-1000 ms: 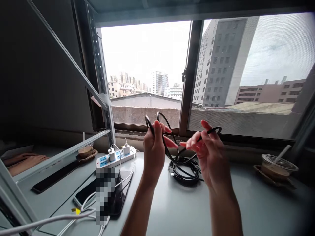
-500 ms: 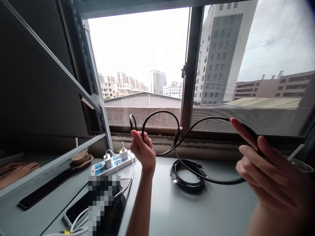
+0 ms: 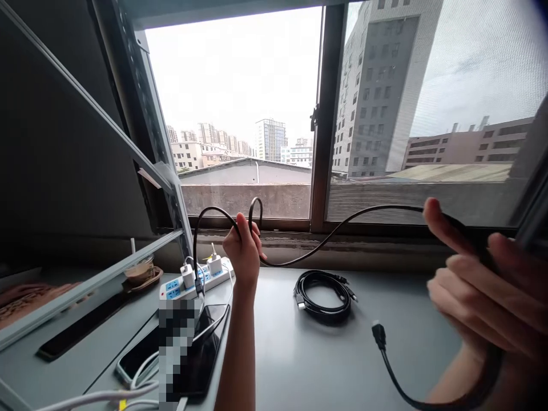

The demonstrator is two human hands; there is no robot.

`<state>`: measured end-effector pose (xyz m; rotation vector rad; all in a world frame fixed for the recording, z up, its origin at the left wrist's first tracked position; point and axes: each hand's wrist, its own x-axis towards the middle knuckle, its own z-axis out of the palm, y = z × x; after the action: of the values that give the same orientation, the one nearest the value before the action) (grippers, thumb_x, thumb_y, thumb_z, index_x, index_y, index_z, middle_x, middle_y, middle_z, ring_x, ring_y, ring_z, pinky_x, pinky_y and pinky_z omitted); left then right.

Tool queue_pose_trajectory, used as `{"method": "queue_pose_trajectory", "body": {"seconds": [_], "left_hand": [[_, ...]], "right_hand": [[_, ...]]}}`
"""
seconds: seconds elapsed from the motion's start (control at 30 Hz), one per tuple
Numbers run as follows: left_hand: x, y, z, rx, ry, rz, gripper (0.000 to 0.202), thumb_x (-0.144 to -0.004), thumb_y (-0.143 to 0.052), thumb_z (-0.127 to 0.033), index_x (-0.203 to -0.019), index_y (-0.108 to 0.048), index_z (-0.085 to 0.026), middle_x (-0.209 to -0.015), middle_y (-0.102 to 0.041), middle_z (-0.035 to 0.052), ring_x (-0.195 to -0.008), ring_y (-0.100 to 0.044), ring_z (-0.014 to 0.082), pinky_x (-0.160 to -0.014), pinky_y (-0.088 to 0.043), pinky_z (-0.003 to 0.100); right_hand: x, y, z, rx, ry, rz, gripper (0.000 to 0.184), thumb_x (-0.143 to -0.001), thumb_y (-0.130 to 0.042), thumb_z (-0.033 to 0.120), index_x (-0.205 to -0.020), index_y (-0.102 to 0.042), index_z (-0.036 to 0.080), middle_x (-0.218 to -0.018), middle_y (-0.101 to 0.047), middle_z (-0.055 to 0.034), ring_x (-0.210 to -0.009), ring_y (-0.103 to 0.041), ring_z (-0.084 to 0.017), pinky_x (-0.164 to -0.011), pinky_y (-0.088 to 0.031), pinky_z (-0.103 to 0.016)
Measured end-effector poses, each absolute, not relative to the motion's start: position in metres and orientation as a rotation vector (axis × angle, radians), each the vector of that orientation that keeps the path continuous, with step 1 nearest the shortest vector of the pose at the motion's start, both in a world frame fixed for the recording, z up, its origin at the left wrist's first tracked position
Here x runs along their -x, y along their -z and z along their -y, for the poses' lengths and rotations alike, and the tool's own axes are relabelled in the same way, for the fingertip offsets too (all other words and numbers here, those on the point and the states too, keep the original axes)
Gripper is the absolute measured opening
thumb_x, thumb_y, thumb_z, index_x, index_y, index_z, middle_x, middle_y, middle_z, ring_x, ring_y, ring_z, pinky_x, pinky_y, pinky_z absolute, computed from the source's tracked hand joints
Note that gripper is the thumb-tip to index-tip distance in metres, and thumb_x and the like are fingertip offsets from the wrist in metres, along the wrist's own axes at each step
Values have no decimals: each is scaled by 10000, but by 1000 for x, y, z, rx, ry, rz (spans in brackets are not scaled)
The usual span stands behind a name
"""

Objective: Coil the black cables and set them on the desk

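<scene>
My left hand (image 3: 243,250) is raised over the grey desk (image 3: 308,354), closed on a black cable (image 3: 338,228) that loops above its fingers. One end of that cable hangs down left toward the white power strip (image 3: 197,278). The cable stretches right to my right hand (image 3: 479,285), close to the camera, whose fingers curl loosely round it. From there it drops and curves back, its black plug (image 3: 378,334) hanging just above the desk. A second, coiled black cable (image 3: 323,294) lies on the desk between my hands.
Two white chargers sit in the power strip. Phones (image 3: 201,348) lie face up at the desk's left front, with white leads over them. A drink cup (image 3: 140,269) stands behind a slanted metal frame bar (image 3: 85,274). A window spans the back.
The cable has come uncoiled: my hands have drawn apart, the loops have opened out, one end now hangs by the power strip and the plug end dangles below my right hand.
</scene>
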<state>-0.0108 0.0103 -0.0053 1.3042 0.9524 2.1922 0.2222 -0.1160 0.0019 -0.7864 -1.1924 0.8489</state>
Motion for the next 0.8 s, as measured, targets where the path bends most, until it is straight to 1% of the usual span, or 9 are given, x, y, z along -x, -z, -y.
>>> {"method": "queue_pose_trajectory", "body": {"seconds": [0.1, 0.2, 0.3, 0.37, 0.5, 0.6, 0.67, 0.73, 0.8], "left_hand": [[11, 0, 0, -1395, -2158, -1019, 542, -883, -352, -548, -530, -514, -169, -306, -435, -35, -233, -372, 70, -286, -247, 182], [9, -4, 10, -1407, -2244, -1079, 575, -888, -343, -540, -482, -516, -170, -306, -437, -25, -253, -396, 72, -311, -272, 189], [10, -5, 16, -1510, -2294, -1210, 616, -887, -350, -534, -400, -475, -179, -309, -405, -22, -279, -383, 66, -330, -256, 203], [14, -5, 17, -1571, -2322, -1243, 643, -888, -361, -525, -343, -385, -184, -299, -339, -30, -290, -330, 53, -342, -220, 214], [21, -7, 20, -1489, -2305, -923, 696, -846, -405, -590, -329, -195, -174, -297, -189, -53, -294, -171, 34, -342, -108, 237], [24, -14, 30, -1440, -2188, -693, 733, -785, -416, -676, -304, -194, -169, -274, -160, -51, -263, -160, 26, -332, -72, 231], [23, -18, 41, -1442, -2083, -593, 749, -764, -399, -714, -283, -208, -172, -254, -148, -44, -236, -165, 28, -317, -55, 228], [20, -20, 50, -1446, -1966, -522, 757, -753, -388, -734, -274, -208, -176, -242, -137, -40, -218, -150, 29, -299, -36, 221], [16, -19, 57, -1479, -1813, -470, 758, -754, -383, -737, -275, -203, -178, -236, -138, -38, -215, -139, 29, -290, -41, 212]], "right_hand": [[-209, -4, 120, 640, -968, 1124, 378, -883, -450, 421, -1246, -539, 362, -316, -271, 82, -171, -83, -43, -206, 33, -225], [-198, -7, 121, 639, -920, 1142, 314, -862, -503, 419, -1158, -595, 372, -330, -351, 70, -180, -195, -50, -198, -65, -196], [-190, -11, 118, 746, -831, 1183, 419, -825, -555, 448, -1226, -555, 328, -359, -393, 67, -189, -268, -63, -192, -102, -185], [-185, -14, 114, 785, -822, 1191, 521, -813, -558, 481, -1299, -489, 306, -381, -411, 70, -190, -273, -62, -190, -114, -174], [-173, -17, 109, 843, -815, 1272, 603, -811, -520, 544, -1341, -431, 271, -486, -525, 42, -206, -320, -55, -184, -193, -155], [-161, -16, 108, 903, -774, 1353, 590, -806, -508, 561, -1300, -471, 241, -752, -662, -41, -269, -412, -57, -188, -285, -165], [-152, -15, 108, 929, -770, 1391, 588, -806, -495, 570, -1288, -479, 234, -926, -667, -79, -314, -458, -58, -199, -317, -173], [-143, -13, 108, 960, -793, 1425, 607, -814, -472, 580, -1319, -442, 244, -975, -658, -86, -339, -478, -57, -221, -322, -170], [-136, -12, 106, 994, -847, 1454, 663, -823, -453, 592, -1384, -342, 257, -901, -664, -66, -366, -489, -60, -254, -307, -156]]}}
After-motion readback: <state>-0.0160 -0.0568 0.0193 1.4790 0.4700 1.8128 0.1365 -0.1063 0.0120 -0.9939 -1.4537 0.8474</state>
